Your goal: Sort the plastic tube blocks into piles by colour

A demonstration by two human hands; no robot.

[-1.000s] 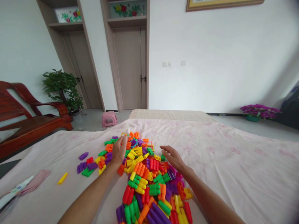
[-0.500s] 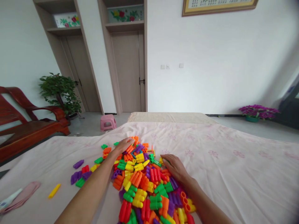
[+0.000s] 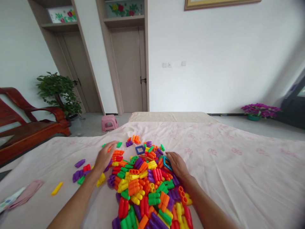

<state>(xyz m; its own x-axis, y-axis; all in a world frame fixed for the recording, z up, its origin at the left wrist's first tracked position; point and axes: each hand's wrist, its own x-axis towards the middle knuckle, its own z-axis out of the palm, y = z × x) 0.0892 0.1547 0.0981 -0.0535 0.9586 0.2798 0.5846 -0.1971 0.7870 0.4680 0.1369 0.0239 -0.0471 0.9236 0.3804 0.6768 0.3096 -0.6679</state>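
A heap of plastic building blocks in red, orange, yellow, green and purple, shaped like joined tubes, spreads over the cloth between my hands. At the heap's left side, my left hand reaches with its fingers extended, beside orange and red blocks. My right hand rests along the right edge, fingers stretched out, next to a blue square frame; whether it touches the frame I cannot tell. Another blue frame lies flat near the far end, close to a few orange pieces.
Loose purple blocks and a yellow stick lie left of my left arm. A pink cloth with a white device sits at the far left. Beyond the covered surface are a pink stool and a wooden bench.
My left hand has moved from the heap's far end to the left and nearer me. Blocks at the far end have spread out, and the blue frames have come into plain view.
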